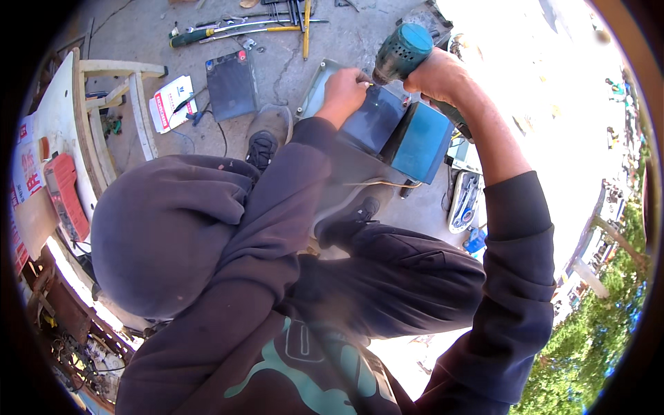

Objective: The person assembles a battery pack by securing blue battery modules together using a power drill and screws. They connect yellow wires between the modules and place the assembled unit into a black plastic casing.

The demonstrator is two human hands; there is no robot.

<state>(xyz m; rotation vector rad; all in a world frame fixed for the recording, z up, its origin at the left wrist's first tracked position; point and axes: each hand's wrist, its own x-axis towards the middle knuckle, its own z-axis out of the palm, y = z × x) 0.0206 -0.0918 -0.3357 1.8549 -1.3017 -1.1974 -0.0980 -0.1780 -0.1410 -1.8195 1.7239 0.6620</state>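
My right hand is wrapped round the handle of a teal cordless drill, whose nose points down and to the left. Close to that nose, my left hand has thumb and fingertips pinched together; what they hold is too small to make out. Both are over the far end of a dark box-shaped battery, which lies by a pale grey casing. To its right stands a blue box with a dark side.
A second dark battery lies left of my shoe, beside a red-and-white booklet. Beyond are a green-handled screwdriver and a yellow-handled tool. A wooden stool stands left; an open tool case lies right.
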